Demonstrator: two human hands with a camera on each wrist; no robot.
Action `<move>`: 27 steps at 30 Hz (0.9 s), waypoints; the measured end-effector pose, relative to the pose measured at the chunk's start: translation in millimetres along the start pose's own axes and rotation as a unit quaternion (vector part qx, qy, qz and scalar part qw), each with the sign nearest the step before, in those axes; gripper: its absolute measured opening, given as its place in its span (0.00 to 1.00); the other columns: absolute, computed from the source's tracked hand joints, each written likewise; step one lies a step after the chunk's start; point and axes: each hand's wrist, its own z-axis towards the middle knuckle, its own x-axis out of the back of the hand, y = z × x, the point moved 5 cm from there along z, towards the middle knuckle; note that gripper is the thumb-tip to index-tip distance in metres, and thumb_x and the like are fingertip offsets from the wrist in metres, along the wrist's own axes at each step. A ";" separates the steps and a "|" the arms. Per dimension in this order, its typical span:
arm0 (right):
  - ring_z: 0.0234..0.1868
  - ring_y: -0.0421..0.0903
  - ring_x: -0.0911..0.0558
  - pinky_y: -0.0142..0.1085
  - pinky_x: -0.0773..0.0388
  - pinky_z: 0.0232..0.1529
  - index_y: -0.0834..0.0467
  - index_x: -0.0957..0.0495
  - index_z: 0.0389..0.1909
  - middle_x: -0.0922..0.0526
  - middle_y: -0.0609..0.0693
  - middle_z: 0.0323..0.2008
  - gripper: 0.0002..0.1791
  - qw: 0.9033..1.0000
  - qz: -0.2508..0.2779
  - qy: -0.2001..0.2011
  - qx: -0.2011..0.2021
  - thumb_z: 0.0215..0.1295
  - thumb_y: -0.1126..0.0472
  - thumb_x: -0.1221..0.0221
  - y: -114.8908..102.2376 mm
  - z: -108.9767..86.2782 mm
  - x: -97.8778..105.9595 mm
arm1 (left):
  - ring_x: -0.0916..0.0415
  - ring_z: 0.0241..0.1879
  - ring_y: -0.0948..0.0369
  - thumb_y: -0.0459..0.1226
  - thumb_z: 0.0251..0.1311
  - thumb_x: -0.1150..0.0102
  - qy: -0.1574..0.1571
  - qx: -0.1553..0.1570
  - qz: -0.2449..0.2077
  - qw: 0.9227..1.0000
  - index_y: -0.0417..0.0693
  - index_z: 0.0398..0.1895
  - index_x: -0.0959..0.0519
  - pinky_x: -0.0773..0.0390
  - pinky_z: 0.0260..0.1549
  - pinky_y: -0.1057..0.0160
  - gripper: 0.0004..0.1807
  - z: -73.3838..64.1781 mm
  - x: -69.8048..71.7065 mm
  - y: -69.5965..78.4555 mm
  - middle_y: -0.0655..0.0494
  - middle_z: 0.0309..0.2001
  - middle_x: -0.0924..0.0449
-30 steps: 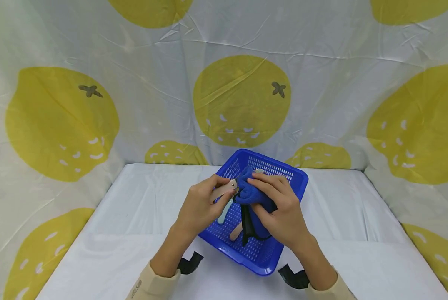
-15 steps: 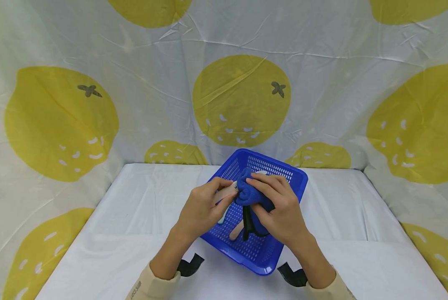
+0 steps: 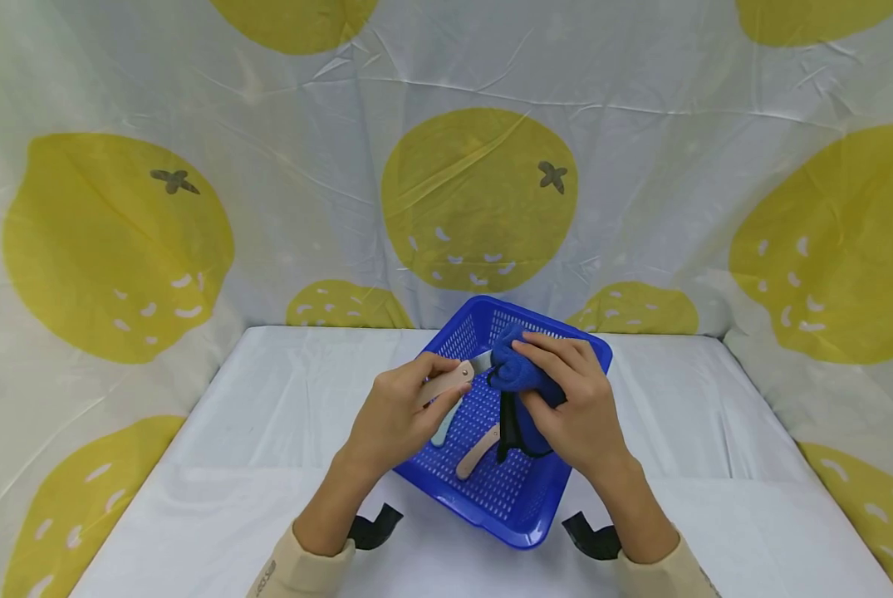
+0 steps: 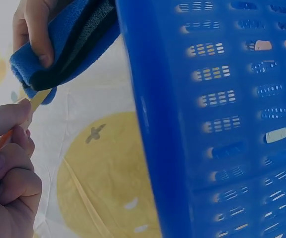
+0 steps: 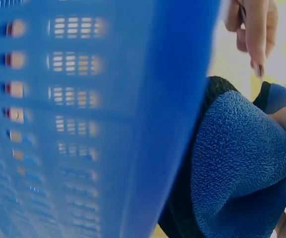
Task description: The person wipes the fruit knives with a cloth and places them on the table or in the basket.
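My left hand (image 3: 395, 413) pinches the beige handle of a knife (image 3: 443, 384) between thumb and fingers, above the basket. A short stretch of its metal blade shows beside the handle's rivet; the tip is hidden at the cloth. In my right hand (image 3: 584, 407) is a bunched blue towel (image 3: 522, 371) with black edging, gripped around the blade end and hanging down below. The left wrist view shows the blade (image 4: 39, 99) running into the folded towel (image 4: 66, 37). Seen from the right wrist, the towel (image 5: 242, 158) hangs beside the basket wall.
Beneath both hands stands a blue perforated plastic basket (image 3: 494, 492), set at an angle on the white-covered table (image 3: 282, 432). Inside lie a beige-pink handled item (image 3: 478, 453) and a light-blue handled one (image 3: 446, 426). A lemon-print curtain (image 3: 640, 208) rises behind.
My right hand and the towel first cover the blade up to the handle, then shift right, uncovering part of it. More of the beige-pink handled item shows now. The left hand stays nearly still.
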 end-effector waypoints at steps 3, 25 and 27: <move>0.59 0.53 0.22 0.44 0.21 0.60 0.52 0.15 0.59 0.16 0.51 0.61 0.26 1.000 -0.006 0.012 -0.011 0.57 0.68 0.29 10.1 0.7 4.7 | 0.12 0.38 0.59 0.37 0.66 0.32 0.000 -0.002 0.003 1.000 0.41 0.47 0.19 0.14 0.33 0.68 0.12 0.2 0.3 -0.2 0.49 0.47 0.11; 0.54 0.52 0.23 0.23 0.30 0.63 0.52 0.14 0.57 0.15 0.51 0.60 0.26 0.999 0.003 0.041 -0.002 0.55 0.71 0.30 7.3 2.3 19.5 | 0.12 0.36 0.62 0.37 0.65 0.30 0.002 0.003 0.007 1.000 0.43 0.46 0.19 0.13 0.34 0.67 0.11 -0.5 -2.4 -10.1 0.50 0.44 0.10; 0.57 0.52 0.23 0.24 0.30 0.65 0.52 0.15 0.58 0.16 0.50 0.61 0.27 1.000 0.009 0.029 0.003 0.55 0.71 0.30 -0.4 1.8 16.1 | 0.12 0.37 0.61 0.37 0.65 0.30 0.004 0.002 0.011 1.000 0.43 0.46 0.19 0.13 0.35 0.67 0.11 -0.3 -2.8 -10.4 0.50 0.45 0.10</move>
